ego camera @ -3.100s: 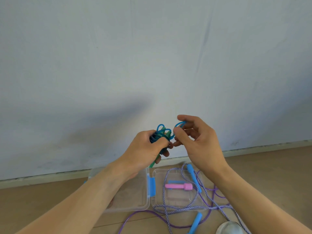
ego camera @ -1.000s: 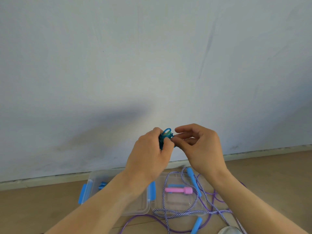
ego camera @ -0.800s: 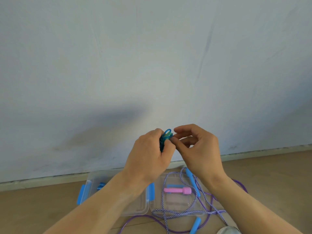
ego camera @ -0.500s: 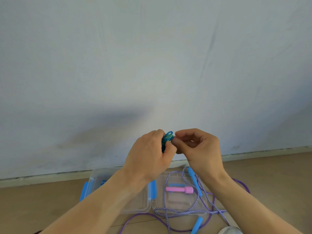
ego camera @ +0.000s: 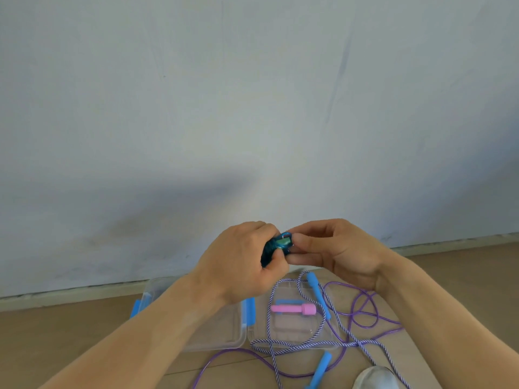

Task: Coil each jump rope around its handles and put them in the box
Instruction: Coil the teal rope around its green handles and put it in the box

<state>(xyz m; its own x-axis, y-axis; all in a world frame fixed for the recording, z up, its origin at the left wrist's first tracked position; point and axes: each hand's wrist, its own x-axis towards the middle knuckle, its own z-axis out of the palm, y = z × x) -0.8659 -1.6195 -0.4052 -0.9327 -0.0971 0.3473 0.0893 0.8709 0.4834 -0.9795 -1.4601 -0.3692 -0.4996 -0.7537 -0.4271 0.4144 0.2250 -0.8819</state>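
Blue coiled rope (ego camera: pixel 276 247) held mid-air before wall. Left hand (ego camera: pixel 238 262) grip clamped round bundle; right hand (ego camera: pixel 334 254) pinching its top end. Below on floor: clear box (ego camera: pixel 213 332), striped rope (ego camera: pixel 295 343) and purple rope (ego camera: pixel 362 313) loose, pink handle (ego camera: pixel 293 308) on lid (ego camera: pixel 292 329).

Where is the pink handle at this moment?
The pink handle lies on the clear lid, below the right hand, beside a blue handle.

left hand (ego camera: pixel 241 262) and right hand (ego camera: pixel 337 251) gripping coiled blue rope (ego camera: pixel 276 247)
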